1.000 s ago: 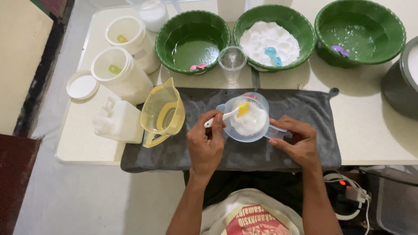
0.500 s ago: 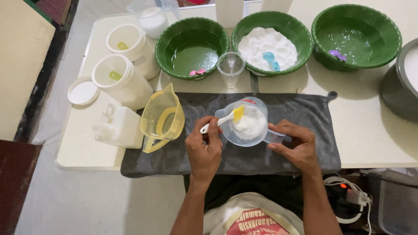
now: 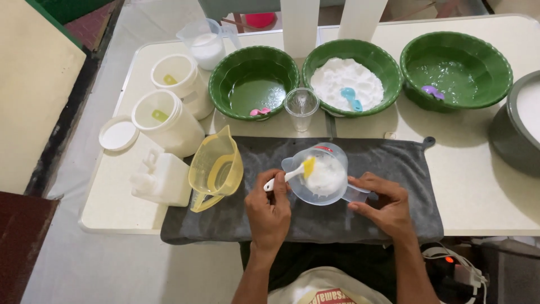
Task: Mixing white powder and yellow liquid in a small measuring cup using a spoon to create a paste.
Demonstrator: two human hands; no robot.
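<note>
Seen from above: left hand pinching the white handle of a yellow-bowled measuring spoon, its bowl dipped into white powder inside a clear measuring cup. Right hand closed on the cup's handle at its right side, steadying it. Cup resting near the middle of a dark grey towel spread along the near edge of a pale table.

Just left of the cup, touching the towel's left end, a yellow plastic jug tilted on its side; beyond that, a white block-shaped container near the table's left edge. Behind the towel, a small clear tumbler standing between two green bowls: one with green liquid, one heaped with white powder and a blue scoop. Third green bowl farther right, well apart from the hands. Two open white tubs and a loose lid crowding the left rear corner. Bare towel to the right of the cup, bare tabletop beyond it up to a grey pot at the right edge.
</note>
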